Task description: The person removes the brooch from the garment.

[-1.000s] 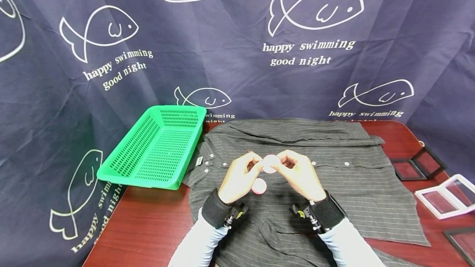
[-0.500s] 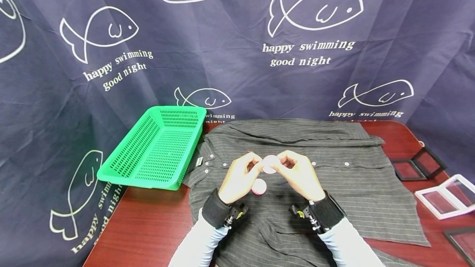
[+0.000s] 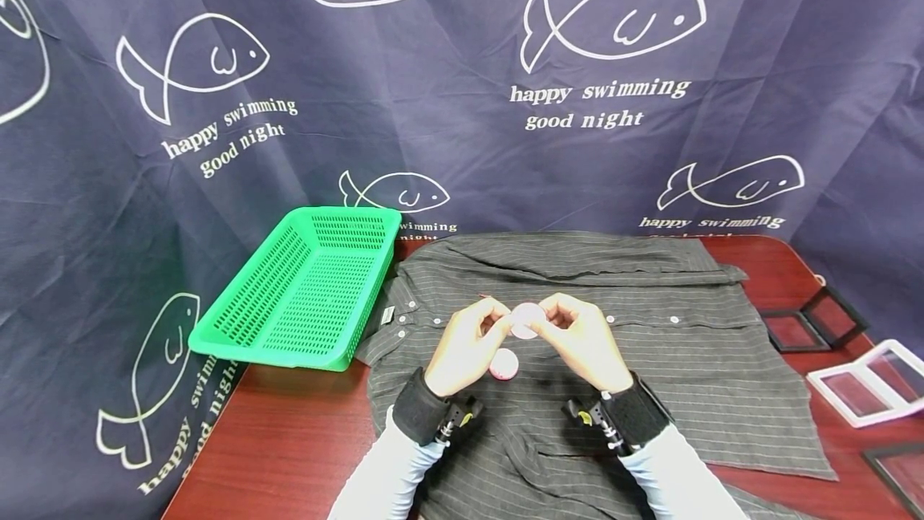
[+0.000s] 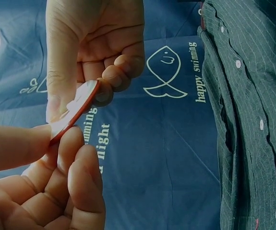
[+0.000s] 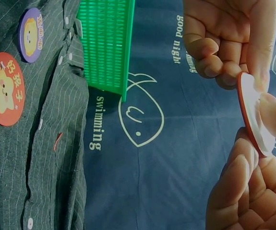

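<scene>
My left hand (image 3: 469, 343) and right hand (image 3: 586, 342) pinch one thin round badge (image 3: 528, 320) between them over the striped shirt (image 3: 693, 383). In the left wrist view the badge (image 4: 75, 111) has a white face and a red rim, with thumbs on the white side and curled fingers behind. A small white piece (image 4: 73, 104) stands off that face near the right thumb. On the shirt, the right wrist view shows a red badge (image 5: 4, 89) with a yellow star figure and a purple badge (image 5: 31, 35) with a lion-like face.
A green plastic basket (image 3: 318, 295) stands left of the shirt. Dark and white frames (image 3: 866, 382) lie at the right of the red-brown table (image 3: 289, 432). A short red strip (image 5: 57, 142) lies on the shirt. A blue fish-print curtain (image 3: 462, 135) hangs behind.
</scene>
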Demonstrator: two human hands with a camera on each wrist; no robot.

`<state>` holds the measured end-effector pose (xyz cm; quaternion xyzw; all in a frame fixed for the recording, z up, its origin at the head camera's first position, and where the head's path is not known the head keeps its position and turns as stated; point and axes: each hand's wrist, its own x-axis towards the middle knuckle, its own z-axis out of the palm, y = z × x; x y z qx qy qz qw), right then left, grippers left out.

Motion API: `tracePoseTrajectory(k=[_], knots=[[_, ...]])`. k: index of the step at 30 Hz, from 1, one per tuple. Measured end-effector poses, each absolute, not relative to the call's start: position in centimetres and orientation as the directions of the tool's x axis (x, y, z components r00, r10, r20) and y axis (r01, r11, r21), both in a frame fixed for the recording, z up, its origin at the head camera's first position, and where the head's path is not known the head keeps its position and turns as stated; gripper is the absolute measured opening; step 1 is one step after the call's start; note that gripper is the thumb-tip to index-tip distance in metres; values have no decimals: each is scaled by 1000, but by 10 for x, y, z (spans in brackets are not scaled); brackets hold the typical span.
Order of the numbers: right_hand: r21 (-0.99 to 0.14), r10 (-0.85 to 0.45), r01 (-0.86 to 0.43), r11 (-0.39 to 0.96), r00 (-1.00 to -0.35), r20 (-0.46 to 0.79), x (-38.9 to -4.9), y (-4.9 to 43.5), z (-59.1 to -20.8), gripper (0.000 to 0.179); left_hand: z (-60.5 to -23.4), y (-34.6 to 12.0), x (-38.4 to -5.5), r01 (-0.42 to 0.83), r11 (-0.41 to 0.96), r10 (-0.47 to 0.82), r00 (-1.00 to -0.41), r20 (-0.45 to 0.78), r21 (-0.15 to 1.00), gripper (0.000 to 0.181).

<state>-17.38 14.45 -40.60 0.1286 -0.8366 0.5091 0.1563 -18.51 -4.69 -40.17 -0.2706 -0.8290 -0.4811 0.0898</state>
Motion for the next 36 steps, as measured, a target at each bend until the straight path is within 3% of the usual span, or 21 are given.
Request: tracePoseTrajectory(k=[24,36], knots=[[-816,-82,-392,424,-914,397,-173,147,-405,9,-402,-50,-187,560,346,374,-818,437,753,14],[-846,-78,-426,320,-902,425,-173,152,-403,17,-396,-53,-186,516,327,368,-841,396,791,15]])
